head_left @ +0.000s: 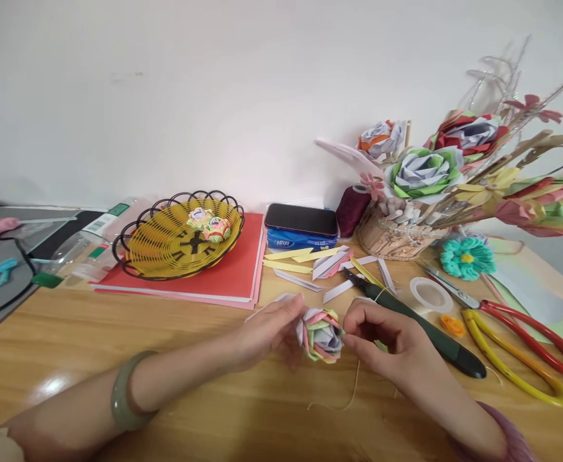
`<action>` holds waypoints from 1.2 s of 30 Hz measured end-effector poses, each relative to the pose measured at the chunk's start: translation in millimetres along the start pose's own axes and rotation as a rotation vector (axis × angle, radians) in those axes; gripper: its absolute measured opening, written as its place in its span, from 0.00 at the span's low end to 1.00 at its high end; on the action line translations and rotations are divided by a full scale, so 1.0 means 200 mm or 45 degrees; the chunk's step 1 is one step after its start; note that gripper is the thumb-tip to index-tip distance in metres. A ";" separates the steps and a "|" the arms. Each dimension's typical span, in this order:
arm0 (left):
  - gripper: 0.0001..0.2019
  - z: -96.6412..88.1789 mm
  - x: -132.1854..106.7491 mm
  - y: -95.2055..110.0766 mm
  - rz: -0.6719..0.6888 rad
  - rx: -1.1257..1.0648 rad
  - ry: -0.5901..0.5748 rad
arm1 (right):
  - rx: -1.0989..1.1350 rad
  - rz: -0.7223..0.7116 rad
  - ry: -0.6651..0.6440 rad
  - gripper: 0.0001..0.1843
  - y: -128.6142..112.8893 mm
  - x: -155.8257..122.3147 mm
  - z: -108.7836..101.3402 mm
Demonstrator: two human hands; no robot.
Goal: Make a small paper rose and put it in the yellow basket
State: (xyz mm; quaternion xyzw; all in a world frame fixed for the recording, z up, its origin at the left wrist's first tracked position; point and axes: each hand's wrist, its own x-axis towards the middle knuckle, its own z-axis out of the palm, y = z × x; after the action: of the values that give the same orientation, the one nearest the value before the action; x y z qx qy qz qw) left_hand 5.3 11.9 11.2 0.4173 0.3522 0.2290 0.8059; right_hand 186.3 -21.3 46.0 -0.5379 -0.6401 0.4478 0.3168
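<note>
A small paper flower [320, 335] in pink, green, yellow and pale lilac is held just above the wooden table. My left hand [274, 330] grips it from the left, its fingers partly hidden behind the petals. At its right edge, my right hand [382, 333] pinches a petal between thumb and forefinger. A thin thread [355, 385] hangs below the flower and trails over the tabletop. Just beyond my right hand lie a dark green tool with a black tip [447, 346] and a white tape roll [430, 295].
Scissors [483, 308] with red and yellow handles lie at right, near a flower-filled basket [391, 234]. Paper strips [329, 266] are scattered before a phone [301, 219]. A yellow woven basket [165, 247] with two paper flowers stands on red paper [242, 276]. Plastic bottles [103, 228] lie left.
</note>
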 end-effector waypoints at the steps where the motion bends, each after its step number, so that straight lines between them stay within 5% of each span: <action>1: 0.29 0.00 0.00 0.00 -0.011 0.023 -0.002 | -0.034 -0.035 -0.007 0.08 -0.01 0.00 0.00; 5: 0.24 -0.01 -0.01 0.02 -0.055 -0.057 -0.057 | -0.092 -0.153 0.026 0.08 -0.02 -0.02 0.01; 11: 0.21 -0.01 -0.03 0.02 0.011 -0.327 -0.254 | -0.176 -0.487 0.369 0.04 0.00 -0.05 0.01; 15: 0.22 -0.02 -0.04 0.03 0.069 -0.362 -0.293 | -0.354 -0.648 0.365 0.06 0.01 -0.07 0.02; 21: 0.28 -0.03 -0.03 0.04 0.085 -0.344 -0.328 | -0.439 -0.712 0.376 0.07 0.01 -0.07 0.03; 28: 0.18 -0.03 -0.03 0.01 0.146 -0.273 -0.304 | -0.526 -0.852 0.353 0.12 0.03 -0.07 0.03; 36: 0.20 -0.01 -0.04 0.03 0.268 -0.216 -0.313 | -0.449 -0.752 0.394 0.08 0.02 -0.08 0.01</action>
State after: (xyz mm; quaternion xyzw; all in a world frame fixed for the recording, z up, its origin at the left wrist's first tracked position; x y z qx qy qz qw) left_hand -1.1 10.9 18.5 0.4072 0.1848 0.2882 0.8468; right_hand 189.3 -37.5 43.2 -0.4377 -0.7794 0.1335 0.4278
